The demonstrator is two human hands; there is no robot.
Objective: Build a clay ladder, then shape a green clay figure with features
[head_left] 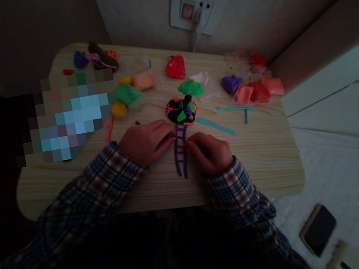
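A small ladder (180, 156) of purple modelling clay lies flat on the table, its two rails joined by several rungs. Its far end meets a black clay disc (173, 113) edged in orange, on which a clay tree with a green top (191, 88) stands. My left hand (148, 142) is closed, thumb and fingers together at the ladder's left rail, with a bit of purple showing at the tips. From the other side my right hand (210, 151) pinches at the right rail. The fingertips partly hide the ladder's middle.
A turquoise clay knife (216, 126) and thin turquoise sticks (235, 108) lie to the right. Clay packs, among them red (175, 67), green (128, 94) and purple (232, 83), line the back. A blurred-out screen (77, 119) stands left. A phone (318, 229) lies beyond the table (267, 165).
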